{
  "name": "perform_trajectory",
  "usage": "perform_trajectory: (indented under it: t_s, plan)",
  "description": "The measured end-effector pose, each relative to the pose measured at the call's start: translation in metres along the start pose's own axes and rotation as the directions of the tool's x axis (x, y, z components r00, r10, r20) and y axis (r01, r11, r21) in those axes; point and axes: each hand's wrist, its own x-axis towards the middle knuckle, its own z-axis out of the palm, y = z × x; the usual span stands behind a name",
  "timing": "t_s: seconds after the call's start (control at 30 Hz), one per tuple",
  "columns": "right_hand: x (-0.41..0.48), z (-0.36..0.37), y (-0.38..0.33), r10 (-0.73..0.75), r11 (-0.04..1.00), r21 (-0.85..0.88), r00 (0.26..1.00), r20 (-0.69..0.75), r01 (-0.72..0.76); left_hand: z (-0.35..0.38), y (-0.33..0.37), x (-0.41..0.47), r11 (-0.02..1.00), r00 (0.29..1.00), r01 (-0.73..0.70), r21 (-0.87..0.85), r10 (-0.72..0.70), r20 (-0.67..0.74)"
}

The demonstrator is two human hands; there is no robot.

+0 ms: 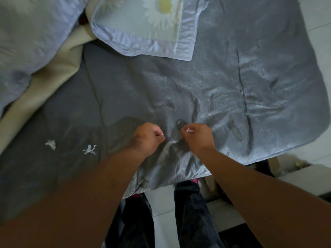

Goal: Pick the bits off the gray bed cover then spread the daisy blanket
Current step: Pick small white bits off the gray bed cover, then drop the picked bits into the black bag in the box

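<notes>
Left of hands [172,136]: two bits [51,144] on gray cover [232,90].

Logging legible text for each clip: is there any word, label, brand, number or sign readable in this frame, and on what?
None. No text shows on the wrinkled gray bed cover, the folded pale blue blanket with a daisy print or the small white paper bits. The daisy is a picture only.

White tiled floor [318,33] runs along the bed's right and near sides; the light is dim, brighter rightward.
</notes>
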Motion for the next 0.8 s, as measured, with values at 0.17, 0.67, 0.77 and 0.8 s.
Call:
perform_trajectory:
  t_s: [0.17,0.67,0.77,0.8]
  plan:
    - [0.021,0.008,-0.015,-0.095,0.995,-0.016,0.992,-0.084,0.094,-0.005,-0.011,0.003,1.000,1.000,-0.015,-0.019,0.015,-0.011]
    - [-0.043,-0.032,0.036,0.198,0.952,0.258,0.975,-0.100,-0.167,0.052,0.066,-0.016,0.970,0.983,0.096,-0.223,-0.057,0.175]
    - [-0.064,-0.049,0.073,0.320,0.895,0.370,0.937,-0.142,-0.250,0.101,0.105,-0.021,0.983,0.961,0.063,-0.174,-0.012,0.277]
    - [-0.071,-0.056,0.085,0.362,0.866,0.423,0.919,-0.159,-0.268,0.119,0.115,-0.022,0.990,0.955,0.039,-0.137,0.003,0.298]
